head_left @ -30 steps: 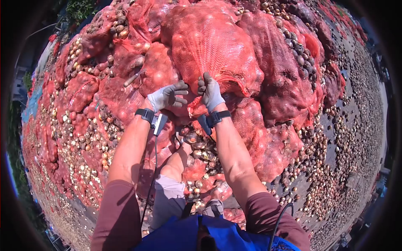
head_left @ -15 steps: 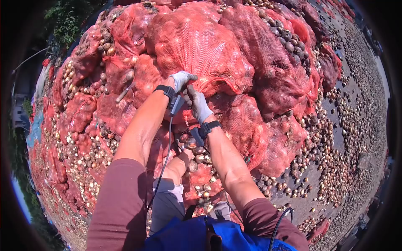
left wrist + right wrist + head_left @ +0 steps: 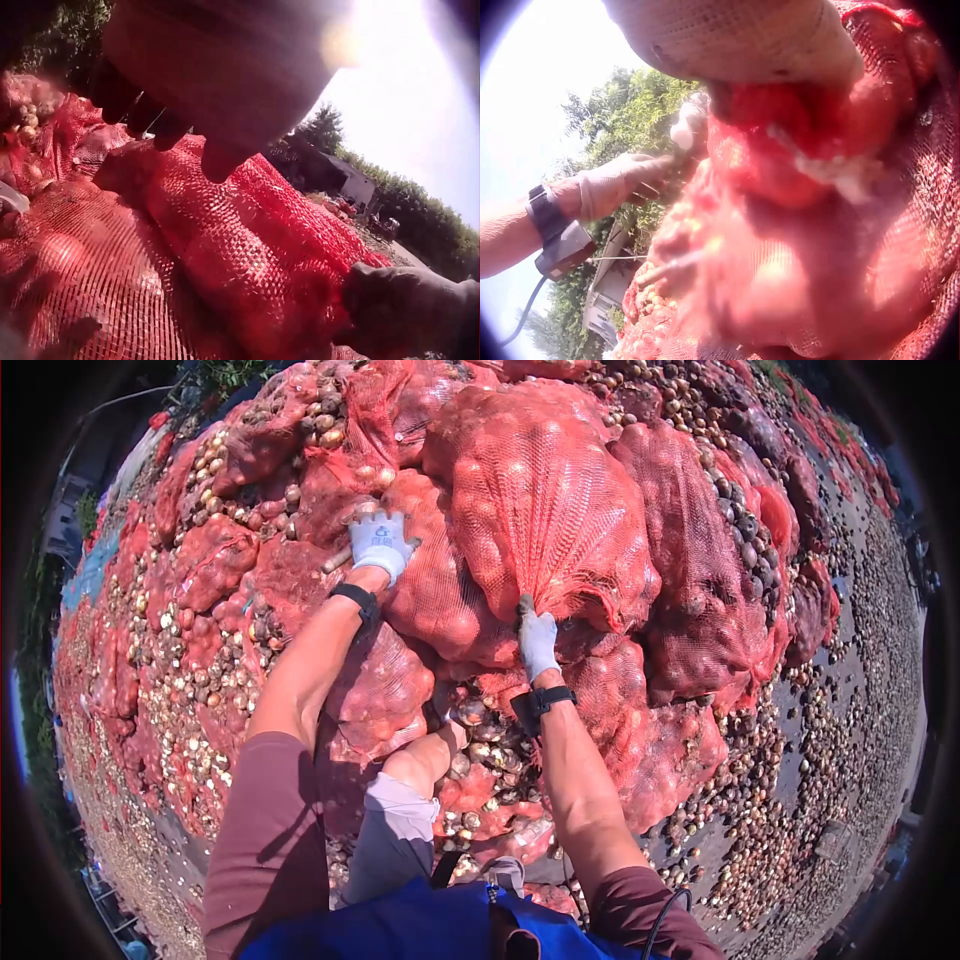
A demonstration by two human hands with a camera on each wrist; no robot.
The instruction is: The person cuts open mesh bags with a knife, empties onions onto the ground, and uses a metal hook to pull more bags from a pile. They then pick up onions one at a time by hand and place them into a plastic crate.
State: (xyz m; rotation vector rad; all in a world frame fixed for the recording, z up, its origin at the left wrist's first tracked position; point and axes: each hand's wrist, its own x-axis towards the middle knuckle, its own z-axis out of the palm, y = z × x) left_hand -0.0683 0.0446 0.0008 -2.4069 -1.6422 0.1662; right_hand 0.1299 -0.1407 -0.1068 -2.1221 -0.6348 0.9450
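Note:
In the head view a bulging red mesh sack of onions (image 3: 550, 490) lies before me, its gathered neck pulled toward my body. My right hand (image 3: 538, 640), in a white glove with dark fingertips, grips that neck. The left wrist view also shows the right hand (image 3: 412, 307) holding bunched mesh. My gloved left hand (image 3: 382, 547) is spread above the sacks on the left, holding nothing. Close beside it is a stick-like tool handle (image 3: 337, 560); its other end is hidden. The right wrist view shows the left hand (image 3: 619, 185) in the air, fingers extended.
More red mesh sacks (image 3: 690, 560) are heaped all round. Loose onions (image 3: 490, 745) lie between them near my bare leg (image 3: 425, 760). Onions spread over the ground (image 3: 790, 760) at right. Trees (image 3: 622, 112) and a low building (image 3: 352, 184) stand beyond the pile.
Both hands came together at the sack's neck, and the right hand took hold of it. Since then the left hand has moved away, left and forward, toward the tool handle.

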